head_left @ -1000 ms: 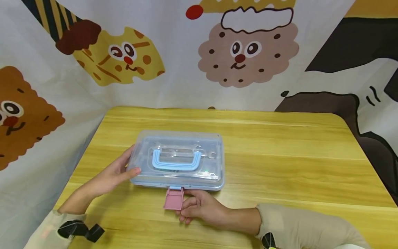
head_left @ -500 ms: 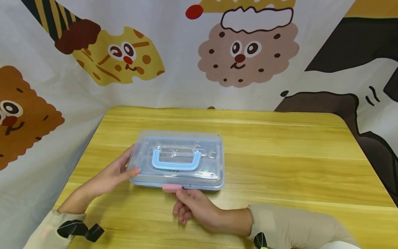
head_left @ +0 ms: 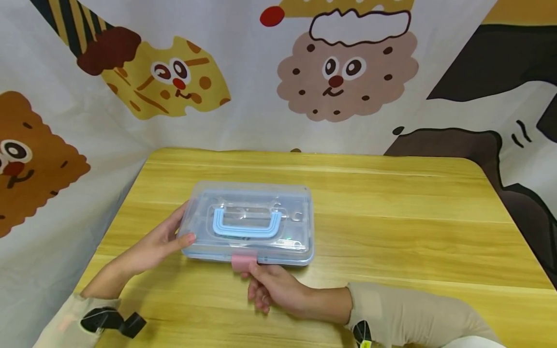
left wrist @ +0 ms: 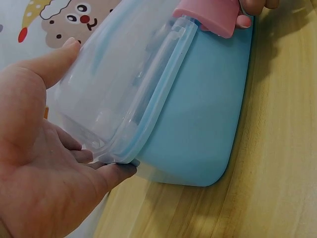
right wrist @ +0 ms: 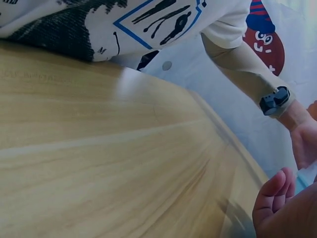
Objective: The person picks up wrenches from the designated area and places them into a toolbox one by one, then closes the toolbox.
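A plastic toolbox with a clear lid [head_left: 261, 193], a light blue base [left wrist: 208, 104] and a blue carry handle [head_left: 247, 232] stands on the wooden table. Wrenches [head_left: 289, 243] show through the lid, which is down. My left hand [head_left: 152, 246] grips the toolbox's left end, thumb on the lid and fingers around the side. At the front, my right hand [head_left: 283, 290] pinches the pink latch [head_left: 243, 262], its thumb at the latch's right edge and a fingertip behind it. The latch stands upright across the lid's front rim; whether it is snapped in cannot be seen.
The table [head_left: 413, 217] reaches well to the right of the toolbox. Behind it and along the left hangs a white curtain [head_left: 252, 106] with cartoon biscuits. A small black wrist camera [head_left: 113, 321] sits on the left sleeve.
The pink latch has swung up from hanging out in front to standing against the lid's front rim, moved by my right hand. The left hand and toolbox have stayed put.
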The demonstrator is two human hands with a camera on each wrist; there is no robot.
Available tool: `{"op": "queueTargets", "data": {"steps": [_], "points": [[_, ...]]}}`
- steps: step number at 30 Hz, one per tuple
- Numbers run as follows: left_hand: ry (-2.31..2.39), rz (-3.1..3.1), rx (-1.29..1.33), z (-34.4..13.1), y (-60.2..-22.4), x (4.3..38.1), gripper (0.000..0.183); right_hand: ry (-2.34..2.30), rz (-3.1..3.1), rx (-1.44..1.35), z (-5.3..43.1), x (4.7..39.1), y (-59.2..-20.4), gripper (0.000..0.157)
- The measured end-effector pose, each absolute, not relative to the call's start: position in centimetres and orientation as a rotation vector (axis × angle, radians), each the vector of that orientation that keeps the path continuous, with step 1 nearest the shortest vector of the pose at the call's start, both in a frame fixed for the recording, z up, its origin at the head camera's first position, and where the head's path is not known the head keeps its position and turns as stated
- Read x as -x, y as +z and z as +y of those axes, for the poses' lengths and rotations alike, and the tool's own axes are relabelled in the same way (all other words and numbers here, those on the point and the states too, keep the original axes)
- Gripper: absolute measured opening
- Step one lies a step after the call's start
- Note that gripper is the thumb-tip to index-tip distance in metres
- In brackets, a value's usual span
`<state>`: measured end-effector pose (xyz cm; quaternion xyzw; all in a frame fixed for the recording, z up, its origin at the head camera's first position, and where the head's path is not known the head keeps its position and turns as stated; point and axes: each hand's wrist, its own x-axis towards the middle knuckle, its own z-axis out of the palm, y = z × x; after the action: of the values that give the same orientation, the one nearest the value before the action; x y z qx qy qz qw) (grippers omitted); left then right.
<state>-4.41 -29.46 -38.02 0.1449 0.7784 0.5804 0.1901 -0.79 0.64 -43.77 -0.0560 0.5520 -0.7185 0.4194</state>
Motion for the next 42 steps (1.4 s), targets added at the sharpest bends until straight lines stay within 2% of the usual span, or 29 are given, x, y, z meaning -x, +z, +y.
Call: {"op": "queueTargets", "data": {"steps": [8,31,37,42], "points": [[1.616,2.193,-0.445,-29.6,-38.0,4.5,0.08,-1.727,1.482,0.079,0.9,1.0,-44.5,0.03],[1.536,2.2,-0.353,-29.7,-37.7,4.7,0.075,-1.636,1.546,0.014,0.3,1.2,-45.3,0.041],[1.562,2.183,-0.344,-29.6,-37.8,4.5,0.074,-1.63,1.511,0.051,0.5,1.3,-45.2,0.037],[1.556,2.186,-0.347,-29.8,-37.7,4.4,0.074,-1.609,1.491,0.092,0.6,1.5,-44.6,0.027]]}}
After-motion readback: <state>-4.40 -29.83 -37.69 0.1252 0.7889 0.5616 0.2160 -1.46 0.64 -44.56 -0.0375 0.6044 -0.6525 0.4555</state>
